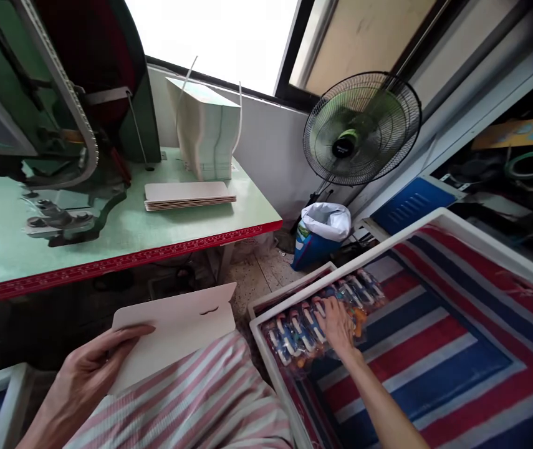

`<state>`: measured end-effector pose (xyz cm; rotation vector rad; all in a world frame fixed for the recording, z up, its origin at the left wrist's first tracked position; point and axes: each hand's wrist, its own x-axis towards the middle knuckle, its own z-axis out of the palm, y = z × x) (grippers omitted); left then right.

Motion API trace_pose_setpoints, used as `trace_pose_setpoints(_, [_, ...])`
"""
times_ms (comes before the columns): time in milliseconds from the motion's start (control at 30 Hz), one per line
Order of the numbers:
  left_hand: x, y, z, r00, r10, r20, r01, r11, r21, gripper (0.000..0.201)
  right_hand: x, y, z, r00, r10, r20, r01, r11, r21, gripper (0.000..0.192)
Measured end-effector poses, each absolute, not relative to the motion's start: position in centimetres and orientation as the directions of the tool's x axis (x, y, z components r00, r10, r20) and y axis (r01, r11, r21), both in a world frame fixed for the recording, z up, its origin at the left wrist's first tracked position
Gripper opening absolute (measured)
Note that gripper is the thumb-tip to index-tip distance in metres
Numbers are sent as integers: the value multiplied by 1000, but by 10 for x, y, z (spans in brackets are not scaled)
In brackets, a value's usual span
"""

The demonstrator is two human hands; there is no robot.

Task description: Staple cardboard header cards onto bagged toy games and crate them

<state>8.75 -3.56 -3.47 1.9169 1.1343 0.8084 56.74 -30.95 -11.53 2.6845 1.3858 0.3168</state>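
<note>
Left hand (83,374) pinches a blank cardboard card (177,327) between thumb and fingers; right hand (338,324), fingers spread, rests on packaged toys (294,337); no readable writing.

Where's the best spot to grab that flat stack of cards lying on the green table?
Take the card stack by its right short end, coming in from the table's open right side. It lies flat and thin, that end is free, and the machine crowds its left side.
</note>
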Motion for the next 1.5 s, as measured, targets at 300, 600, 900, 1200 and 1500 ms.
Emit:
trace_pose_setpoints(300, [73, -33, -92, 445, 895, 21, 375, -207, 904, 46, 595, -327, -113, 670, 735, 106, 718, -678, 158, 34])
trace_pose_setpoints(600, [99, -34, -97, 445, 871, 208, 390, -398, 830, 39, 582, -295, 10, 621, 779, 91, 725, -526, -445, 26])
trace_pose_setpoints(900, [156, -106, -65, 769, 606, 205, 260, -589, 765, 97, 427, -197, 26, 596, 761, -254, -277, -102, -955, 46])
trace_pose_setpoints(1200, [127, -79, -56, 324, 923, 205, 259, -295, 920, 53, 357, -132, 19, 416, 891, -180, -316, -44, -948, 47])
trace_pose_setpoints(1500, [87, -67, -55, 283, 949, -141, 66, 127, 990, 71, 391, -109, -8, 195, 980, 42, 233, -4, -972, 45])
